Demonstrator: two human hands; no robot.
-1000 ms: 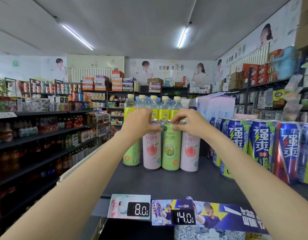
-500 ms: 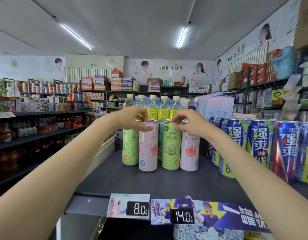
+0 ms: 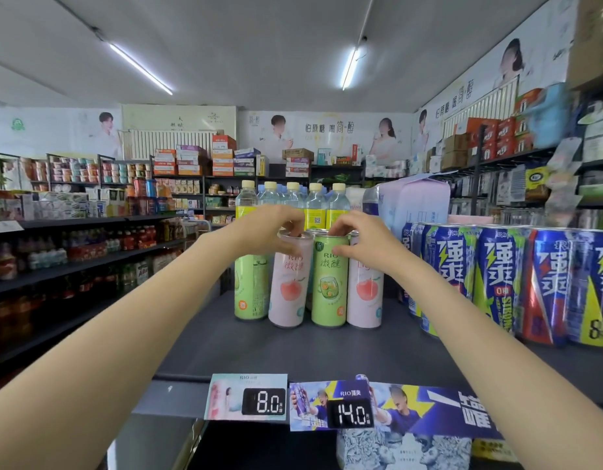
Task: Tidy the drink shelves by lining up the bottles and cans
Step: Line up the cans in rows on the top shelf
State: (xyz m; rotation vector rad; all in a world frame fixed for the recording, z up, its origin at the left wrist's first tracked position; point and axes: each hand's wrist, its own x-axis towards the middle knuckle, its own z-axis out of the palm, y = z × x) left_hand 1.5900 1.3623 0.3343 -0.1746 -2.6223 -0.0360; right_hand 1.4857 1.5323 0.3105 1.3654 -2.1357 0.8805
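Observation:
Four tall slim cans stand in a row on the dark shelf (image 3: pixel 293 354): a green can (image 3: pixel 251 290) at the left, a pink can (image 3: pixel 288 286), a green can (image 3: pixel 328 290) and a pink can (image 3: pixel 364 296) at the right. My left hand (image 3: pixel 269 228) grips the top rim of the left pink can, which leans slightly. My right hand (image 3: pixel 354 242) pinches the top of the middle green can. Behind them stand several clear bottles (image 3: pixel 313 205) with yellow labels and pale caps.
Large blue cans (image 3: pixel 503 283) fill the shelf's right side. A pale lilac carton (image 3: pixel 415 205) stands behind the slim cans. Price tags 8.0 (image 3: pixel 247 396) and 14.0 (image 3: pixel 332 407) hang on the shelf's front edge. Across an aisle on the left run more stocked shelves (image 3: pixel 73 252).
My left hand shifted from the row's left end onto the pink can and turned it so its label and peach picture face front. My right hand stayed on the middle green can.

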